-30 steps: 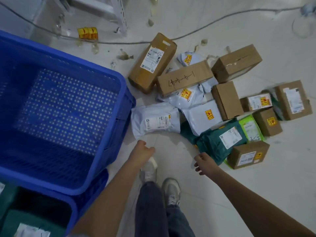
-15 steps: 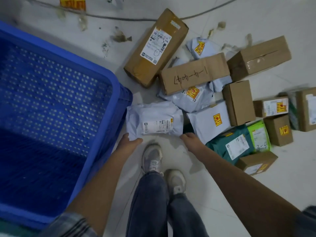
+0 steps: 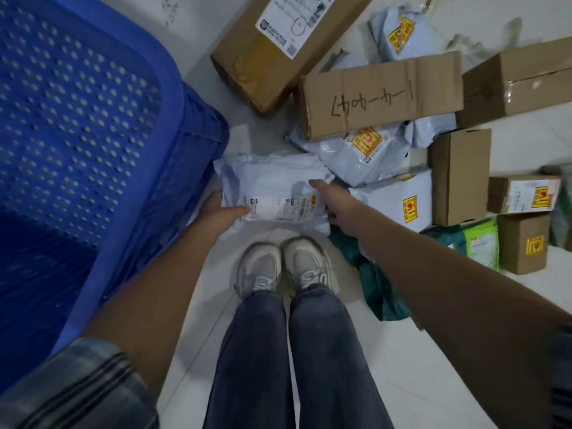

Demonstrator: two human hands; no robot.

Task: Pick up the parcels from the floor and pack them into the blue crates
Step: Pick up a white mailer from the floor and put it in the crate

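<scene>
Fingers of the left hand and right hand clasp the soft pale-grey plastic mailer at nine and three o'clock, steadying its floppy bulk for lifting.

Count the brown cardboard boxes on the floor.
6: long labelled box at top, handwritten box beside it, one at the top-right edge, upright one, and two small ones at right. Others may be out of view.

Glossy, crinkled plastic mailer — matt cardboard boxes — perforated blue plastic crate, smooth floor tiles.
</scene>
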